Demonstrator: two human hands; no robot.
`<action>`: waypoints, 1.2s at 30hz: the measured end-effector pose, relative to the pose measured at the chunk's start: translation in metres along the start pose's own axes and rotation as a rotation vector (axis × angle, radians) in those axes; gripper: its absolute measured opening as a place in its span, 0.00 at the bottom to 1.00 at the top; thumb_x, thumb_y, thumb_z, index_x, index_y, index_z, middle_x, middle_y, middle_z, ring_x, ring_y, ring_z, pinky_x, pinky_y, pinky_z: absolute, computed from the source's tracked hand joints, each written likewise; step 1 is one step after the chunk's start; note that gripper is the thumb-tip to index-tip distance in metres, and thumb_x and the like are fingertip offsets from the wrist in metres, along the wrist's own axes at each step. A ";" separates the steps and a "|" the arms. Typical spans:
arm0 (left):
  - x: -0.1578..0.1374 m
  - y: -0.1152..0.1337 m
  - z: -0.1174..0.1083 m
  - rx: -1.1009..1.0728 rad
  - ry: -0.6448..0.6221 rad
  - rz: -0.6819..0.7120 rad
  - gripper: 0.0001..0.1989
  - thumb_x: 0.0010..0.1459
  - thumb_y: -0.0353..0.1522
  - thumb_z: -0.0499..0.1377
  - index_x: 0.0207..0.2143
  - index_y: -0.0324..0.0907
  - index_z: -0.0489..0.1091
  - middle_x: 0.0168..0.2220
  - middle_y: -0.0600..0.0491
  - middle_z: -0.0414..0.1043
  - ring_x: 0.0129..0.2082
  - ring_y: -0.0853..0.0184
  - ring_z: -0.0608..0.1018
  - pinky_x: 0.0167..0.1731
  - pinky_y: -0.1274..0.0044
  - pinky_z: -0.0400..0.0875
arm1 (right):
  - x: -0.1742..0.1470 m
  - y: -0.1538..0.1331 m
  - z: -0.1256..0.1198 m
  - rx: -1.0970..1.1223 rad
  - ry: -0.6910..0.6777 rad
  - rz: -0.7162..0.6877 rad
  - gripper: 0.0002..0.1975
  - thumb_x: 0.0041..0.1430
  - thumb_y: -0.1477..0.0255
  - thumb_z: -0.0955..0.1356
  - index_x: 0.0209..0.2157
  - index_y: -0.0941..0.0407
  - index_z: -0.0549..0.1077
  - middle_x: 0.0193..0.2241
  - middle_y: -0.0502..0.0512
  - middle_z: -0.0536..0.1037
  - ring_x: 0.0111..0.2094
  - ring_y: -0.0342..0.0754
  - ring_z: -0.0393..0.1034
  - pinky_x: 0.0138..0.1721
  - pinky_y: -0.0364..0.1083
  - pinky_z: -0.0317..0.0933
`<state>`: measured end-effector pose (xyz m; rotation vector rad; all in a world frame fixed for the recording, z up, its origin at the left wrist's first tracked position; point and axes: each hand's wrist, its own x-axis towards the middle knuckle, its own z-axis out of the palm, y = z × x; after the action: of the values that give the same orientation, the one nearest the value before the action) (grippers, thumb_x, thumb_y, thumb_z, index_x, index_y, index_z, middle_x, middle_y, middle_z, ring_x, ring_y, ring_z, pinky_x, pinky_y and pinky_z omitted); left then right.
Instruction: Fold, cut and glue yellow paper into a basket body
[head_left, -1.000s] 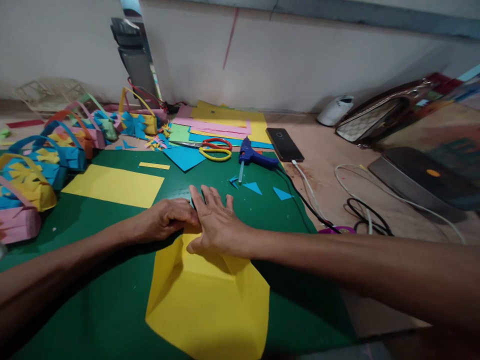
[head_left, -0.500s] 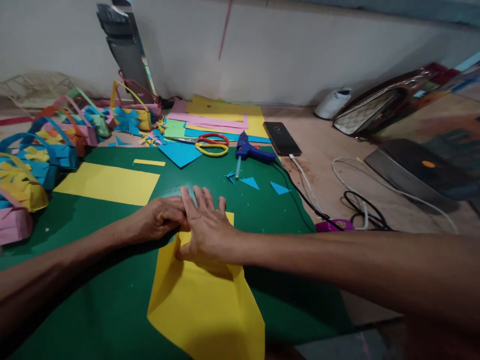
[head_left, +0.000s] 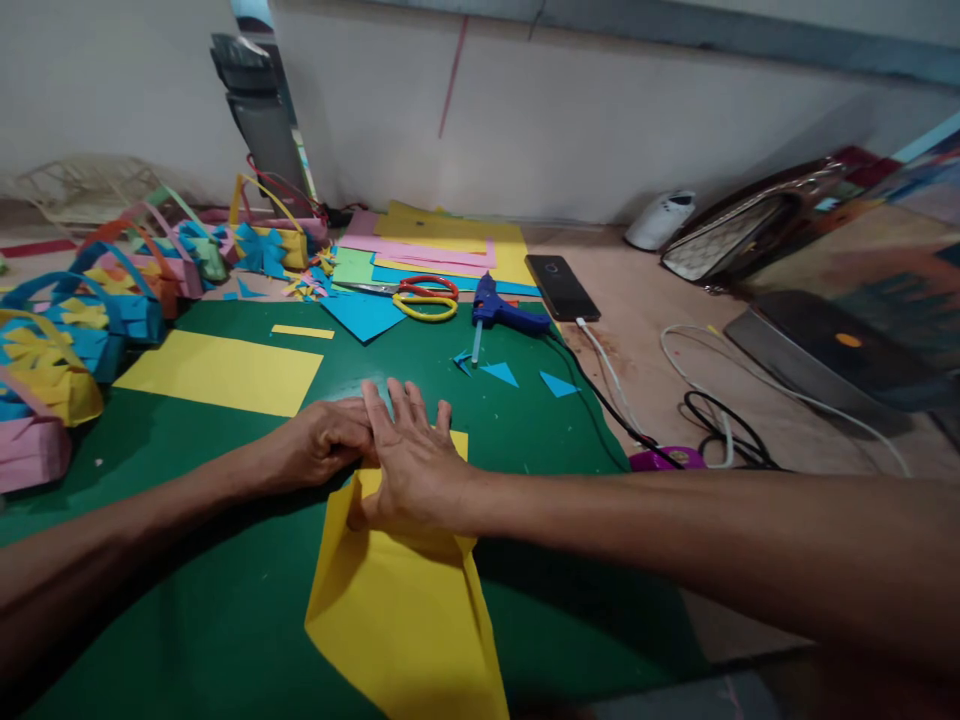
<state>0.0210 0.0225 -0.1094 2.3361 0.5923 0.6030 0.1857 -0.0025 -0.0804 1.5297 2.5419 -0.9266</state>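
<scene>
A sheet of yellow paper [head_left: 409,610] lies on the green mat [head_left: 187,620], its sides creased and lifted toward the near end. My right hand [head_left: 420,465] presses flat on its far part, fingers stretched out and the thumb toward the left side. Close against it, my left hand [head_left: 330,440] is closed with curled fingers at the paper's far left edge; its fingertips are partly hidden. A yellow rectangle of paper [head_left: 225,373] and a narrow yellow strip [head_left: 303,332] lie beyond my left forearm.
Several small paper baskets [head_left: 135,310] line the left side. Scissors [head_left: 424,297], a blue glue gun [head_left: 506,308] and blue scraps [head_left: 501,374] lie beyond my hands. Stacked coloured paper [head_left: 450,240] is at the back. A phone [head_left: 562,287] with a white cable lies right.
The near end of the yellow paper has shifted a little, its right side folding inward. Both hands keep nearly the same place. The view has tilted slightly upward.
</scene>
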 end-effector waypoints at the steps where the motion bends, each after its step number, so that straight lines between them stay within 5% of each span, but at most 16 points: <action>1: 0.000 -0.001 0.001 -0.003 0.007 0.008 0.14 0.55 0.19 0.50 0.25 0.39 0.72 0.30 0.49 0.76 0.36 0.64 0.75 0.37 0.74 0.69 | 0.000 0.000 0.000 0.001 0.000 0.001 0.65 0.35 0.63 0.76 0.66 0.58 0.32 0.66 0.71 0.34 0.65 0.68 0.24 0.57 0.72 0.25; 25: 0.001 -0.002 0.002 0.018 0.015 0.003 0.12 0.60 0.22 0.50 0.35 0.40 0.72 0.36 0.49 0.77 0.37 0.68 0.77 0.46 0.73 0.63 | 0.005 0.038 -0.039 -0.146 0.025 0.064 0.64 0.37 0.64 0.76 0.66 0.57 0.34 0.66 0.71 0.39 0.65 0.67 0.29 0.57 0.71 0.29; 30: 0.014 0.019 -0.017 0.067 -0.118 -0.102 0.11 0.61 0.26 0.51 0.35 0.38 0.74 0.34 0.48 0.77 0.34 0.68 0.77 0.33 0.80 0.67 | 0.003 0.040 -0.038 -0.150 0.046 0.026 0.60 0.39 0.63 0.75 0.66 0.55 0.36 0.66 0.70 0.41 0.65 0.67 0.30 0.57 0.72 0.29; 33: 0.034 0.044 -0.030 0.257 -0.153 -0.183 0.07 0.56 0.26 0.56 0.29 0.38 0.74 0.25 0.51 0.76 0.22 0.70 0.74 0.22 0.82 0.60 | 0.000 0.040 -0.037 -0.158 0.055 0.019 0.58 0.41 0.64 0.74 0.66 0.55 0.37 0.66 0.69 0.42 0.65 0.66 0.30 0.57 0.71 0.30; 36: 0.057 0.063 -0.029 0.191 -0.239 -0.198 0.07 0.51 0.22 0.58 0.26 0.38 0.74 0.19 0.57 0.72 0.16 0.75 0.68 0.17 0.83 0.55 | -0.003 0.038 -0.036 -0.157 0.061 0.052 0.54 0.44 0.66 0.73 0.66 0.57 0.40 0.65 0.69 0.44 0.65 0.67 0.34 0.58 0.71 0.32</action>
<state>0.0661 0.0240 -0.0319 2.4395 0.7852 0.1795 0.2276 0.0261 -0.0680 1.5923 2.5332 -0.6662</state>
